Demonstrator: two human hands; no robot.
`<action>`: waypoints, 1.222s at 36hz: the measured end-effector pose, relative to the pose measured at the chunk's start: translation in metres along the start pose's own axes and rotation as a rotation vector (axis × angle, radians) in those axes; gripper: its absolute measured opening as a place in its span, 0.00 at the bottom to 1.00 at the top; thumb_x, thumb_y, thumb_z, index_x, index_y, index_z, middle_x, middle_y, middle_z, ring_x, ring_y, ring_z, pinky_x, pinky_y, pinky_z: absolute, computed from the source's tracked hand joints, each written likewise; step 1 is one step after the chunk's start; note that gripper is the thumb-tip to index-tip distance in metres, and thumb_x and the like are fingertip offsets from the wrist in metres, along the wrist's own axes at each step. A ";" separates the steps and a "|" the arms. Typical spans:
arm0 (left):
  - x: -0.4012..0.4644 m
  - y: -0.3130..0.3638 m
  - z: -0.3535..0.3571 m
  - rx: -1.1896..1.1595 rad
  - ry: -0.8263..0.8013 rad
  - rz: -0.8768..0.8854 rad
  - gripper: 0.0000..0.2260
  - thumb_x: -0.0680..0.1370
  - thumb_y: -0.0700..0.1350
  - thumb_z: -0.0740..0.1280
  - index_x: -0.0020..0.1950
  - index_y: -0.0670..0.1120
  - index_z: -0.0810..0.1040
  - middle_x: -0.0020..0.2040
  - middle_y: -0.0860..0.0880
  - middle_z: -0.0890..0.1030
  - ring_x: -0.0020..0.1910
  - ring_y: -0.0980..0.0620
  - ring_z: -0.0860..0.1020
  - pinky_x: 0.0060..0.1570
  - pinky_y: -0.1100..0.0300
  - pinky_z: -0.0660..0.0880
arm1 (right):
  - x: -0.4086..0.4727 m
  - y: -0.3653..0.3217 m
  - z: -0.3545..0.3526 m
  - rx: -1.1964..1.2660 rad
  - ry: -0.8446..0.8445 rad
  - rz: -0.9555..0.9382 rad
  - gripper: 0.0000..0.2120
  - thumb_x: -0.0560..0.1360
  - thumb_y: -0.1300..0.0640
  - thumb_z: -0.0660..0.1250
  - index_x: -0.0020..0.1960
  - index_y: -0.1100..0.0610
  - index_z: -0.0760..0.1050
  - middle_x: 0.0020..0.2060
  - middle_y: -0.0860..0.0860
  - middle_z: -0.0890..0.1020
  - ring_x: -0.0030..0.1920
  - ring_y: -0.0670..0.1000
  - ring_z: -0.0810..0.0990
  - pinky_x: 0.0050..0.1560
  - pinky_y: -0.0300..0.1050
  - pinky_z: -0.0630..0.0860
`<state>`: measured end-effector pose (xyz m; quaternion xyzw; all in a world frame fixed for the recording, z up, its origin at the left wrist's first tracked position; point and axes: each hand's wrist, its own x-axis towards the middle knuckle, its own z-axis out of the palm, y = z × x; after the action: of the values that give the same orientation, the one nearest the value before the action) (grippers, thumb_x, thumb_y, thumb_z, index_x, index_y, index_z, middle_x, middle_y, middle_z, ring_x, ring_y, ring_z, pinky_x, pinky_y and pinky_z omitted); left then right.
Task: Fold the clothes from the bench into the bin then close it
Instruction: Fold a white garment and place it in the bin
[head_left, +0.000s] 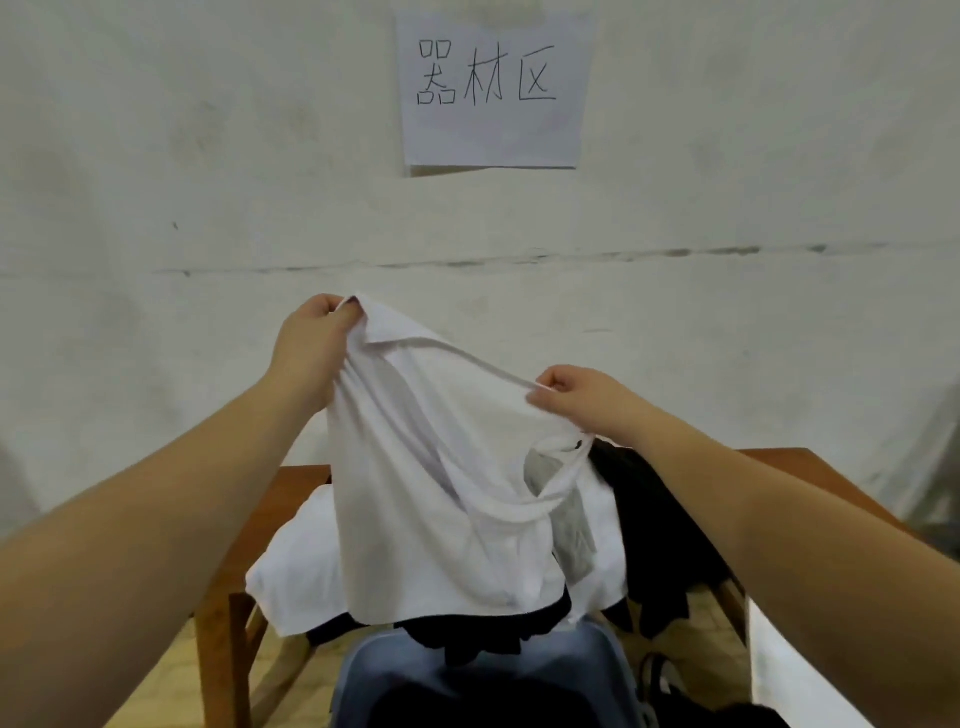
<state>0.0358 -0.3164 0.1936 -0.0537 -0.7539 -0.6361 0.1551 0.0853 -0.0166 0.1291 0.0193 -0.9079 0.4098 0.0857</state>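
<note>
I hold a white collared shirt (431, 493) up in the air over the wooden bench (244, 566). My left hand (317, 343) pinches its top corner, raised higher. My right hand (576, 400) pinches the collar edge, lower and to the right. The shirt hangs down and hides the middle of the bench. More white clothing (296, 577) lies under it on the bench, and dark clothes (660, 530) are piled on the bench's right side. A blue-grey bin (379, 675) stands in front of the bench at the bottom, open, with dark cloth (478, 634) hanging over its far rim.
A white wall stands right behind the bench, with a paper sign (493, 88) taped on it. The floor is light tile. A white object (795, 675) sits at the lower right, with a dark strap (660, 680) beside the bin.
</note>
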 end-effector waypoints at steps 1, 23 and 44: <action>0.001 0.000 -0.003 -0.002 0.010 -0.006 0.10 0.78 0.52 0.67 0.47 0.46 0.78 0.44 0.46 0.79 0.42 0.47 0.76 0.42 0.54 0.72 | -0.003 0.002 -0.004 -0.095 -0.040 0.001 0.05 0.76 0.48 0.69 0.44 0.49 0.77 0.36 0.44 0.78 0.36 0.45 0.75 0.36 0.39 0.69; -0.012 -0.009 0.010 0.126 -0.160 -0.199 0.08 0.77 0.47 0.66 0.53 0.45 0.77 0.53 0.44 0.80 0.48 0.45 0.77 0.46 0.53 0.73 | -0.025 -0.087 -0.041 0.999 -0.062 0.133 0.13 0.80 0.65 0.58 0.60 0.55 0.75 0.39 0.55 0.86 0.34 0.47 0.81 0.36 0.37 0.78; -0.141 -0.052 0.069 0.286 -0.521 -0.352 0.38 0.73 0.67 0.67 0.76 0.47 0.63 0.70 0.51 0.71 0.59 0.51 0.75 0.56 0.55 0.76 | -0.008 -0.153 -0.015 0.849 0.080 -0.161 0.20 0.77 0.76 0.57 0.63 0.58 0.71 0.58 0.52 0.79 0.56 0.49 0.82 0.54 0.42 0.81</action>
<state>0.1434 -0.2428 0.0918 -0.0611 -0.8474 -0.5060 -0.1489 0.1113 -0.1068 0.2511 0.1077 -0.6503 0.7394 0.1370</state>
